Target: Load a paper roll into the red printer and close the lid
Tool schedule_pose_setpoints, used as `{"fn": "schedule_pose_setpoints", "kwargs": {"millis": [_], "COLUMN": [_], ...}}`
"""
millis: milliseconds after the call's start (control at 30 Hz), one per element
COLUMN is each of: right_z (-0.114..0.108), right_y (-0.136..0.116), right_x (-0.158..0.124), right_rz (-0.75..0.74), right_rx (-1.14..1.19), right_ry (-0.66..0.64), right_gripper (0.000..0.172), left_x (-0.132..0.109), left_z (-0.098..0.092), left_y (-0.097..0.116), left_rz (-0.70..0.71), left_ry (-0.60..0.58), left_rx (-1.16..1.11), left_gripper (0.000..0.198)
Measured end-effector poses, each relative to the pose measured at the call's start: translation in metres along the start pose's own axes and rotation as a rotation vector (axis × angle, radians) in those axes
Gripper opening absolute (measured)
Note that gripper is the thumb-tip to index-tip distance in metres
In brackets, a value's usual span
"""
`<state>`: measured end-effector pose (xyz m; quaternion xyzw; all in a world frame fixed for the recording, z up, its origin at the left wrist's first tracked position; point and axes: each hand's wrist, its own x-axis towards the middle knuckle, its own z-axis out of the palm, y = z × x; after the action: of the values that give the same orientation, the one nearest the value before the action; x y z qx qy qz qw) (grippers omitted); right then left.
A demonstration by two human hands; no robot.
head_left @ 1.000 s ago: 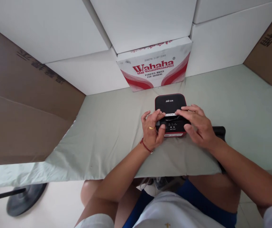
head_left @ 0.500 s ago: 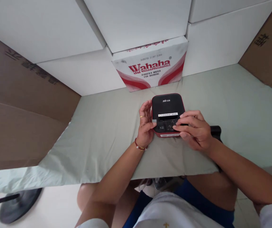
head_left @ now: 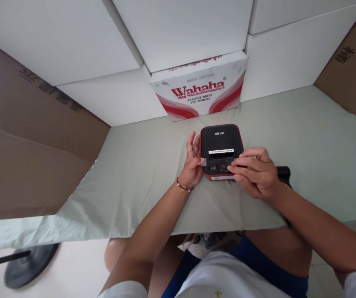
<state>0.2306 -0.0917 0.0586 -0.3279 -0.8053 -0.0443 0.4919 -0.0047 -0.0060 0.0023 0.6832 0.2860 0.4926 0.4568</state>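
Centre of the pale green cloth: black device with a red base, lying flat, front edge toward the person. White label strip runs across its top, just behind a dark recess at the front. Logo near the back edge, too small to read.

Left hand: at the device's left side, about half open. Fingers stand up, loosely curved, clear of the top. Thumb tip touches the left edge near the front corner, next to a small pale tab. Not wrapped around anything. Ring on 1 finger, bracelet on the wrist.

Right hand: over the front right corner, curled mostly closed. Fingertips are bunched together and pressed at the recess, thumb below them by the front edge. Can't tell if they pinch a part or just rest on it. The hand covers that corner.

Around it: Wahaha box, red and white, stands just behind the device at the back of the cloth. White boxes are stacked beside and above it. Brown cardboard walls off the left, with another sheet at far right. Black object lies just beyond the right wrist, mostly hidden. Round dark stand base sits on the floor at lower left, below the cloth's edge.
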Motion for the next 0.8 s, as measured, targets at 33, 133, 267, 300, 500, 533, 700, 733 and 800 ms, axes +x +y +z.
{"fn": "schedule_pose_setpoints", "kwargs": {"millis": [33,133,267,300,500,533,700,733,800], "right_z": [0.000,-0.002,-0.008,-0.011,-0.024,-0.023,0.006,0.014,0.030], "right_y": [0.000,0.000,-0.005,-0.007,-0.015,-0.014,0.000,0.002,0.006], "right_x": [0.000,-0.003,-0.001,0.004,0.074,0.090,0.144,0.148,0.151], "right_rz": [-0.017,-0.071,-0.088,-0.076,0.326,0.409,0.580,0.576,0.575], "right_rx": [-0.024,-0.085,-0.117,-0.106,-0.098,-0.156,-0.484,-0.514,-0.543], "right_ry": [-0.005,-0.024,-0.071,-0.099,-0.516,-0.608,-1.079,-1.134,-1.184], "right_gripper": [0.031,0.032,0.027,0.022,0.038,0.037,0.033,0.032,0.032], "left_x": [0.000,-0.001,-0.002,-0.002,-0.001,-0.001,0.000,0.000,0.001], "left_z": [0.000,0.000,-0.002,-0.002,0.005,0.006,0.008,0.008,0.008], "left_y": [-0.002,-0.011,-0.026,-0.029,-0.026,-0.023,-0.011,-0.010,-0.009], "left_rz": [0.013,0.002,-0.023,-0.015,-0.075,-0.102,-0.184,-0.189,-0.192], "left_ry": [0.017,0.055,0.008,0.010,0.032,0.043,0.069,0.069,0.077], "left_rx": [-0.001,-0.026,-0.082,-0.099,-0.396,-0.442,-0.533,-0.534,-0.534], "left_gripper": [0.085,0.088,0.086,0.084,0.076,0.076,0.077,0.077,0.077]}}
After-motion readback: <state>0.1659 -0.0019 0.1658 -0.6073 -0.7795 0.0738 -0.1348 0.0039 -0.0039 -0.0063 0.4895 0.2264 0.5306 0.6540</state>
